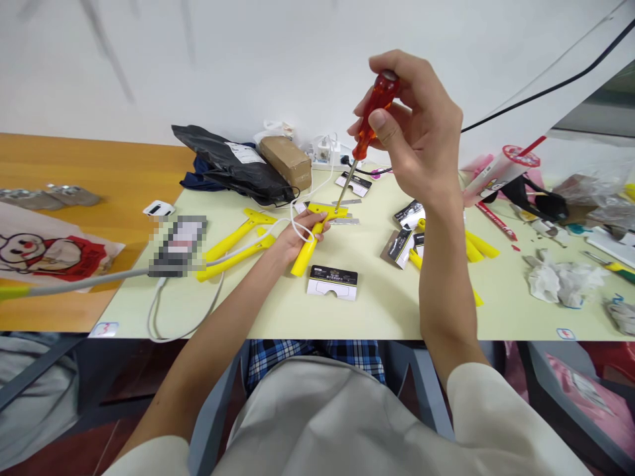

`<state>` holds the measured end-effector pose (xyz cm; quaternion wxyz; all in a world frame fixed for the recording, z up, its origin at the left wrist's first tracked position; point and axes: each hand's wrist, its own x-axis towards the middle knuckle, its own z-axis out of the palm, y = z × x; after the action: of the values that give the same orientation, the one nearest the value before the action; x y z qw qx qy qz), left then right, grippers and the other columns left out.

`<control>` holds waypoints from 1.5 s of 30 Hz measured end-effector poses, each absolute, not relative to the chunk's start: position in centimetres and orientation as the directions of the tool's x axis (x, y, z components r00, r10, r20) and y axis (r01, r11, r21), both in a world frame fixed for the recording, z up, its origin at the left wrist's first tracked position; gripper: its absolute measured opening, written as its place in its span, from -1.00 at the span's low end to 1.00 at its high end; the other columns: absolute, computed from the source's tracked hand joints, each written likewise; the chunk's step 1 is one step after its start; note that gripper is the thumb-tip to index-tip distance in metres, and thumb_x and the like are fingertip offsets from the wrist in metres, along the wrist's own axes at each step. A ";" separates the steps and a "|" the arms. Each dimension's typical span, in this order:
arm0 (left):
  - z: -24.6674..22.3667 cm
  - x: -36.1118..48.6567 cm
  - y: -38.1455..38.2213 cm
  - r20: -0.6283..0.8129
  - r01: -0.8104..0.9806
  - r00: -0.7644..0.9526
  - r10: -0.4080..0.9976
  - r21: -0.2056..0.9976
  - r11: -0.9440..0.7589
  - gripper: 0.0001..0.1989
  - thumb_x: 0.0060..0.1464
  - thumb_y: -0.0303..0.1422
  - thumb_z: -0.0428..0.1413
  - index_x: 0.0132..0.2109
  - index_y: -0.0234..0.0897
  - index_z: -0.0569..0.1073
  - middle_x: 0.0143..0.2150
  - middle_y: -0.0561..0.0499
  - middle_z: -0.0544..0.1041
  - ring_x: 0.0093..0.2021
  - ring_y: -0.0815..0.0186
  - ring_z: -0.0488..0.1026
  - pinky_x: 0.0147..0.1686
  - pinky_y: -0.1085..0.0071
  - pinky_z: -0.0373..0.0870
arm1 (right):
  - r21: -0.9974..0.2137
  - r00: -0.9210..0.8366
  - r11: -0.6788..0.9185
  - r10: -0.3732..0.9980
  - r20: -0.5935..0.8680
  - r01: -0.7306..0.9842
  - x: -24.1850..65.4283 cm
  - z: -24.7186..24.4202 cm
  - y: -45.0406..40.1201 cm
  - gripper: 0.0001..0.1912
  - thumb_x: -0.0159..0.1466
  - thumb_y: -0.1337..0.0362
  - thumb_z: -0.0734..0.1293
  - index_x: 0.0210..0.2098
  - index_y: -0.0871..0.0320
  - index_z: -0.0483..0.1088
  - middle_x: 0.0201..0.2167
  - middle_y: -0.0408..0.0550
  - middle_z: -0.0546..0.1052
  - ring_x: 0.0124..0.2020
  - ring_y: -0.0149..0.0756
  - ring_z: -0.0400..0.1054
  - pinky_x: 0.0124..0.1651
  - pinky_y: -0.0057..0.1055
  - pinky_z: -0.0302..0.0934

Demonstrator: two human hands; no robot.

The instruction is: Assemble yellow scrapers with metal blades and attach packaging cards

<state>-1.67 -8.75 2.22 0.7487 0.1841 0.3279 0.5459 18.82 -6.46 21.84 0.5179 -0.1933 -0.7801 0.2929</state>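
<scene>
1. two bare hands met over one piece: at the centre of the frame the left hand (297,237) held a yellow plastic t-shaped tool (306,256), and at upper right of centre the right hand (421,122) held a translucent red-handled, metal-shafted screwdriver (368,131).
2. the right thumb and fingers were curled round the red handle, pinching it, the forefinger bent near its butt end; the left fingers pinched the yellow tool around its neck, just below the crosspiece.
3. the shaft slanted down to the left, its tip at a small metal fastener (336,211) on the crosspiece; the step in hand looked like turning that fastener, though tightening or loosening could not be told.
4. the next move seemed to call for a seated tip, a shaft in line with the fastener, and a firm left grip against twisting.
5. the thin white cable (292,220) crossed the left fingers and hid part of them; the flat silvery metal strips (346,221) lay partly behind the crosspiece; the right forearm covered some yellow plastic pieces (483,243); at centre left, pixelation masked a dark object (179,248).
</scene>
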 end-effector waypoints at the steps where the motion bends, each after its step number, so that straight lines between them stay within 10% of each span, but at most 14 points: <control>1: 2.2 -1.7 -8.7 -0.290 -0.695 0.192 0.938 0.634 0.339 -0.77 0.16 -0.61 0.39 -0.20 -0.34 0.49 -0.11 -0.15 0.71 -0.36 0.42 0.64 -0.64 0.70 0.31 | -0.657 -0.393 0.754 0.604 0.694 0.000 18.9 21.8 -6.4 -0.61 0.36 -0.15 0.53 0.13 -0.36 0.54 0.04 -0.14 0.68 0.00 0.14 0.61 0.06 0.15 0.58; 22: 2.2 -1.9 -8.7 -0.271 -0.692 0.198 0.942 0.642 0.330 -0.70 0.07 -0.60 0.44 -0.21 -0.34 0.46 -0.21 -0.04 0.66 -0.42 0.46 0.61 -0.66 0.70 0.25 | -0.554 -0.376 0.832 0.513 0.772 -0.002 19.2 21.4 -5.7 -0.64 0.46 -0.03 0.47 0.22 -0.28 0.53 0.04 -0.09 0.63 0.02 0.07 0.57 -0.03 0.06 0.65; 31: 2.2 -1.2 -9.3 -0.357 -0.707 0.156 0.921 0.611 0.356 -0.77 0.15 -0.59 0.39 -0.19 -0.32 0.49 -0.02 -0.20 0.77 -0.01 0.00 0.80 0.03 0.18 0.77 | -0.564 -0.376 0.826 0.523 0.765 -0.001 18.6 21.0 -5.6 -0.58 0.43 -0.15 0.46 0.22 -0.28 0.51 0.10 -0.07 0.62 0.05 0.09 0.58 -0.04 0.04 0.66; 45: 2.1 -1.0 -9.1 -0.351 -0.624 0.119 0.929 0.701 0.345 -0.84 0.23 -0.54 0.36 -0.14 -0.31 0.53 -0.10 -0.14 0.77 -0.14 0.15 0.80 -0.03 0.28 0.77 | -0.604 -0.468 0.797 0.536 0.703 0.005 17.7 20.8 -6.1 -0.67 0.43 -0.07 0.48 0.15 -0.26 0.54 0.14 -0.11 0.59 0.08 0.07 0.58 0.02 0.04 0.66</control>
<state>-0.96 -9.12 2.14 0.7218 0.1958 0.3891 0.5378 17.71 -6.09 20.81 0.4882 -0.1666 -0.8124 0.2719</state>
